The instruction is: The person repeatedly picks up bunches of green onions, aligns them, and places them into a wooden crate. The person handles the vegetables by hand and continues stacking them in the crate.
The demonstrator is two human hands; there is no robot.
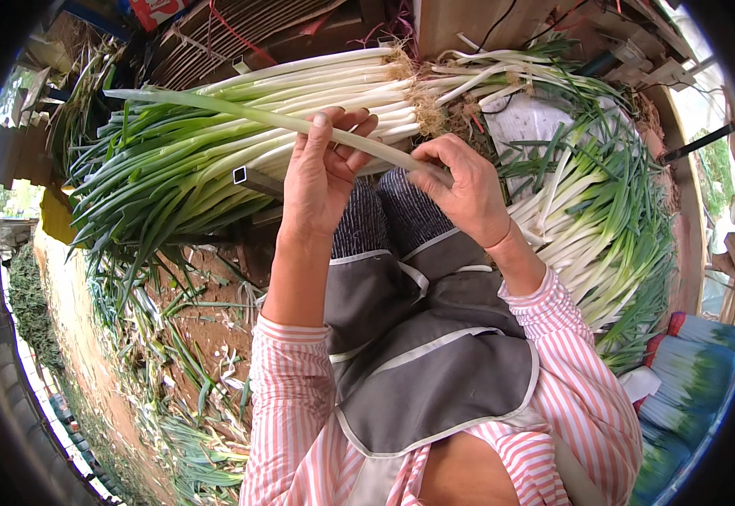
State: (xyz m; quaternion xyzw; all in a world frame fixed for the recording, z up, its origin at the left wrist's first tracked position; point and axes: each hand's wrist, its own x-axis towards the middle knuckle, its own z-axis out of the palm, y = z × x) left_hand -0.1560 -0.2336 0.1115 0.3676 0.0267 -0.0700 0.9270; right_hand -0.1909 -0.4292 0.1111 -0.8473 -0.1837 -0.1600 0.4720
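Observation:
A long green onion stalk [383, 150] slants across in front of me, its pale green end pointing to the left. My left hand [323, 167] holds it around the middle, with the thumb on top and the fingers behind. My right hand [465, 190] pinches its white end; the fingers hide the very tip. Just beyond, a thick row of green onions [335, 88] lies with leaves to the left and hairy roots to the right. Beside my right forearm, a loose heap of green onions [595, 234] rests with white stems towards me.
A square metal bar [260, 180] juts towards me beneath the row. Leaf scraps [196, 354] litter the earth floor at left. Printed plastic packs [690, 367] stand at lower right. Stacked cardboard [228, 38] lies at the back; a dark apron [430, 392] covers my lap.

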